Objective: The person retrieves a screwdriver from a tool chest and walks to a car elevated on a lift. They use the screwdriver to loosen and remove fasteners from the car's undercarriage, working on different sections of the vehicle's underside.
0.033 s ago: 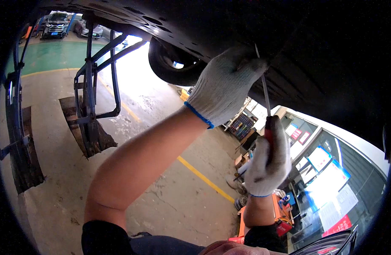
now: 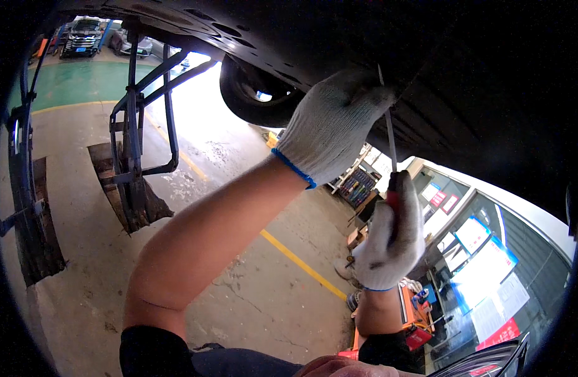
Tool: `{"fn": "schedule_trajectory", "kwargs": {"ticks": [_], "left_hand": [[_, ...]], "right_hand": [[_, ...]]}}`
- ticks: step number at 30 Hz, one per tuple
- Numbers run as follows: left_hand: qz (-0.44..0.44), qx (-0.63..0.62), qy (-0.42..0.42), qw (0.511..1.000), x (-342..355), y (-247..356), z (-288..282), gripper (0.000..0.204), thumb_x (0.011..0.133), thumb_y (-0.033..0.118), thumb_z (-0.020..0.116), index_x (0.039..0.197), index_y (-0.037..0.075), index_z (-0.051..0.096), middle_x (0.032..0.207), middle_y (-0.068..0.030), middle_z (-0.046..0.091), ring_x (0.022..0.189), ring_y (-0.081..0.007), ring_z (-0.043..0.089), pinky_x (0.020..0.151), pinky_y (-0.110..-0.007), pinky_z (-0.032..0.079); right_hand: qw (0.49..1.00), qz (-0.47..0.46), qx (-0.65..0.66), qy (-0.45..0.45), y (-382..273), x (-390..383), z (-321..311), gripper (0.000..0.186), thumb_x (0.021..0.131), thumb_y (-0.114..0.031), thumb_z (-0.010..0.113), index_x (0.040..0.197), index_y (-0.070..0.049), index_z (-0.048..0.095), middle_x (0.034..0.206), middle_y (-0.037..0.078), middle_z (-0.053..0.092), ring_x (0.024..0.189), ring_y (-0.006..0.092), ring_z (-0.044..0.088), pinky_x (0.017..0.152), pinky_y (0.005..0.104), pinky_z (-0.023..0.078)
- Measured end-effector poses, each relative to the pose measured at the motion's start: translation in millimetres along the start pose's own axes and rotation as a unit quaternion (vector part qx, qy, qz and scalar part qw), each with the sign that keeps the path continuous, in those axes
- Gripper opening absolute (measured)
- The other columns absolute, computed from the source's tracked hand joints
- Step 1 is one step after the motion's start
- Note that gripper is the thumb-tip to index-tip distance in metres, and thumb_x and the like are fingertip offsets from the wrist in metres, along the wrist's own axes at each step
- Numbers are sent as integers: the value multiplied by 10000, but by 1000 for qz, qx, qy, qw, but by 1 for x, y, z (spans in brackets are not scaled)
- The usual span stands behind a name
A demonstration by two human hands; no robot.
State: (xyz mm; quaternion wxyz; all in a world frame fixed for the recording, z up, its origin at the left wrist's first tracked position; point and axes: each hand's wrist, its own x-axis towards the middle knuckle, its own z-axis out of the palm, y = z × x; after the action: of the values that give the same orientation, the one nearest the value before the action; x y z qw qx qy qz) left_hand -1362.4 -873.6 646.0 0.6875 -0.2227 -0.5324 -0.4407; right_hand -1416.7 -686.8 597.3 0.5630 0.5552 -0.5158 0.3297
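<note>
The dark underside of a raised car (image 2: 264, 38) fills the top of the view. My left hand (image 2: 333, 122), in a white knitted glove with a blue cuff, reaches up to it. Its fingers are bent together next to a screwdriver shaft; their tips and whatever they grip are hidden in shadow. My right hand (image 2: 391, 245), in a similar but dirtier glove, wraps round the red and black handle of the screwdriver (image 2: 391, 141). The long metal shaft points upward past my left fingertips, its tip close to the car's underside.
A wheel (image 2: 239, 94) hangs beyond my left hand. Blue lift frames (image 2: 132, 125) stand at the left. At the right are a glazed partition (image 2: 528, 264) with papers on it, an orange tool cart (image 2: 405, 308) and a rack (image 2: 355, 186). Parked cars (image 2: 85, 38) show far back.
My right hand and the screwdriver handle have shifted slightly to the left, and the hand has turned a little. My left hand stays in place.
</note>
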Motion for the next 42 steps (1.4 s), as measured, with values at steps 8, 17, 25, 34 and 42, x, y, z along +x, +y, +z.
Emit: {"fn": "schedule_trajectory", "kwargs": {"ticks": [8, 17, 25, 34, 42], "left_hand": [[102, 257, -87, 957, 7, 11, -21, 202, 990, 152, 644, 1175, 77, 673, 987, -170, 674, 888, -346, 664, 777, -405, 539], [200, 414, 111, 881, 9, 24, -26, 279, 917, 231, 692, 1150, 79, 671, 906, -142, 694, 796, -316, 706, 688, -405, 573], [327, 675, 8, 661, 11, 49, -51, 120, 836, 151, 707, 948, 120, 677, 677, -93, 647, 561, -245, 666, 502, -352, 518], [321, 700, -1, 638, 13, 50, -42, 110, 812, 127, 734, 896, 87, 677, 638, -127, 685, 568, -264, 714, 494, -349, 550], [319, 687, -2, 652, 8, 51, -45, 100, 856, 134, 703, 951, 104, 697, 675, -129, 696, 577, -253, 713, 508, -369, 552]], "right_hand": [[998, 35, 43, 16, -17, -8, 16, 492, 894, 59, 611, 1386, 44, 601, 906, 202, 660, 725, 265, 651, 695, 327, 541], [997, -29, -35, -55, 12, 27, -25, 463, 877, 62, 652, 1336, 7, 659, 944, 151, 678, 790, 241, 640, 721, 341, 521], [997, 58, 40, -42, 36, 1, -6, 502, 837, 50, 682, 1336, 35, 625, 1096, 209, 701, 964, 318, 701, 888, 365, 543], [941, 264, 210, 27, 53, -39, 45, 530, 901, 39, 641, 1426, 50, 568, 1197, 130, 704, 965, 140, 631, 906, 279, 512], [919, 289, 269, 5, 68, -66, 70, 532, 875, 63, 602, 1406, 71, 565, 1102, 128, 692, 925, 145, 635, 871, 279, 529]]}}
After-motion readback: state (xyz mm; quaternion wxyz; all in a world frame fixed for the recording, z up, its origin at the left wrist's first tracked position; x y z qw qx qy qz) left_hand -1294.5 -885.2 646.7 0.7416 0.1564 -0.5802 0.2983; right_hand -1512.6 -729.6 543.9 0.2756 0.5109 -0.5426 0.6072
